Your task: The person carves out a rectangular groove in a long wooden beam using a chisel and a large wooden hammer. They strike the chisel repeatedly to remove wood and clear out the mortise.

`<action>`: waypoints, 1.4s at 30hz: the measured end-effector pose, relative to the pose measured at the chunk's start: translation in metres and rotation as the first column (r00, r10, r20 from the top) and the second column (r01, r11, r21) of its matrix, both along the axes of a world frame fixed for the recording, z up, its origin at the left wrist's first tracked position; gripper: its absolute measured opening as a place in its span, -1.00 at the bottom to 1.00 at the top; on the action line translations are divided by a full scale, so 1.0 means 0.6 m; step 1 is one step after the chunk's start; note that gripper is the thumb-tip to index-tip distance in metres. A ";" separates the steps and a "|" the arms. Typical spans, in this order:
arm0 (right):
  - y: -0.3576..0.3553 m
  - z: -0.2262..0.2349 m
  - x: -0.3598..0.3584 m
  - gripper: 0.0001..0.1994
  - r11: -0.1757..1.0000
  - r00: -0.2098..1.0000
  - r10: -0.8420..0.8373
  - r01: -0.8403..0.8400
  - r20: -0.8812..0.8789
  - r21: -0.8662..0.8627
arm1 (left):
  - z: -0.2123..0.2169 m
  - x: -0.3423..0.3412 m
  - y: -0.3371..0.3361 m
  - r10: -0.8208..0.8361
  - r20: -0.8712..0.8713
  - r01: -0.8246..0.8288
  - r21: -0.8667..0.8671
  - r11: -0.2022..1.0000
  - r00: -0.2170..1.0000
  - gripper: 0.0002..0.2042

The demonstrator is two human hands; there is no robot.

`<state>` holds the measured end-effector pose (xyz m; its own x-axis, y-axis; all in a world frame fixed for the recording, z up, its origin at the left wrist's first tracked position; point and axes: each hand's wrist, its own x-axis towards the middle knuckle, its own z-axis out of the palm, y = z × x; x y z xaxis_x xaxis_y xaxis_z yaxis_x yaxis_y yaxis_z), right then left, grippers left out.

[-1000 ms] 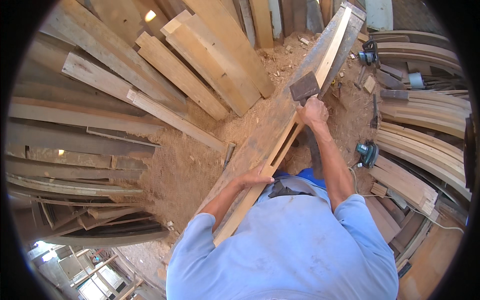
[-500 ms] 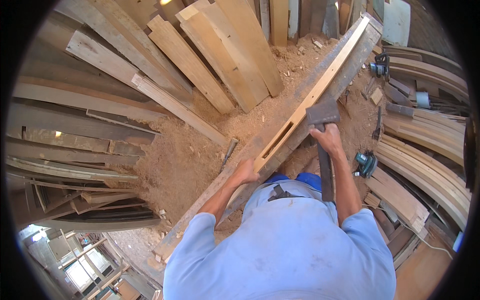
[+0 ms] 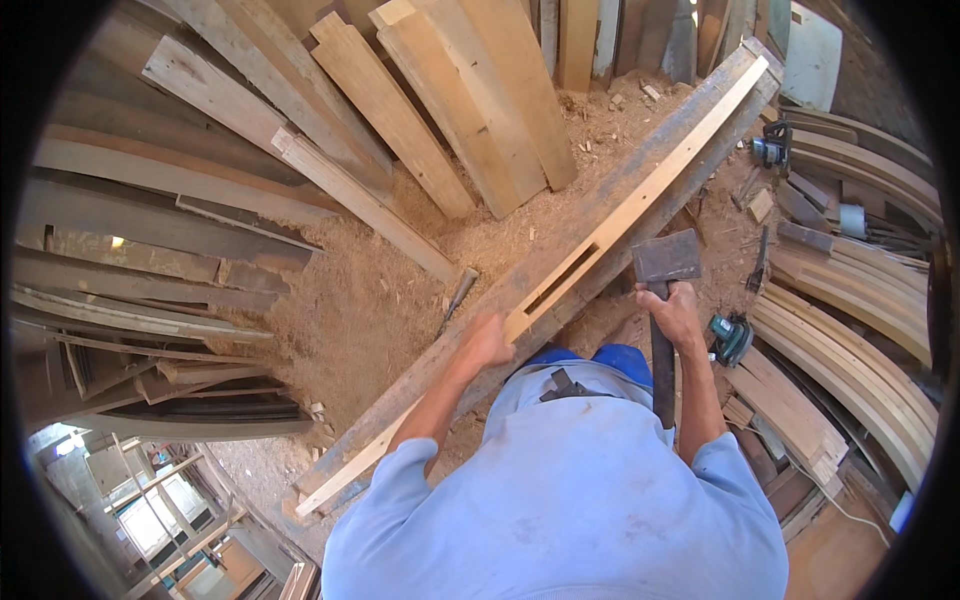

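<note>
A long curved timber beam [image 3: 600,215] with a slot cut in its pale top face runs diagonally from lower left to upper right. My left hand [image 3: 487,340] rests on the beam just below the slot, fingers curled on its edge. My right hand [image 3: 672,312] grips the dark handle of a hatchet [image 3: 664,258], close under its grey head. The head sits just right of the beam, near the slot. The handle runs down past my forearm.
Sawdust and chips [image 3: 380,300] cover the ground. Planks [image 3: 440,110] lean at the back and left. Curved wooden strips [image 3: 860,340] are stacked on the right. A green power tool [image 3: 732,338] lies by my right arm, another tool [image 3: 770,150] lies farther back. A chisel [image 3: 458,295] lies in the sawdust.
The hatchet head has come down and away from the beam's upper part to a spot beside the slot. My left hand stays on the beam; the view has shifted.
</note>
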<state>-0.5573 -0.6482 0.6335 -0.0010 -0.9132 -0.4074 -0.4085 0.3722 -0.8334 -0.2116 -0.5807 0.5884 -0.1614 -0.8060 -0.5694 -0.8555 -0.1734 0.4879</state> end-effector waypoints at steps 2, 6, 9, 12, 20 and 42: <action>0.002 0.009 0.000 -0.75 1.000 0.999 0.003 -0.002 0.038 -0.012 | 0.023 -0.006 0.007 0.044 0.019 -0.044 -0.029 0.999 0.999 -0.45; -0.006 0.013 0.008 -0.75 0.996 0.995 0.084 -0.084 -0.047 -0.009 | -0.040 -0.013 0.017 0.050 0.140 -0.068 0.130 0.989 0.989 -0.45; -0.004 0.002 0.011 -0.76 0.998 0.998 0.059 -0.059 -0.016 -0.007 | -0.066 -0.014 0.008 0.043 0.132 -0.057 0.111 0.992 0.990 -0.47; 0.003 -0.005 0.004 -0.77 1.000 0.999 0.024 -0.025 0.031 0.018 | -0.055 -0.003 -0.009 -0.047 0.085 0.033 0.166 0.986 0.995 -0.48; -0.013 0.036 -0.039 -0.80 0.990 0.993 -0.095 0.102 0.073 -0.094 | -0.037 0.072 -0.020 0.424 -0.598 -0.060 0.530 0.846 0.680 -0.33; 0.019 0.169 0.020 -0.69 0.872 0.758 0.403 -0.488 -0.513 -0.037 | 0.015 -0.110 0.111 0.753 -0.655 0.121 0.744 0.657 -0.059 -0.13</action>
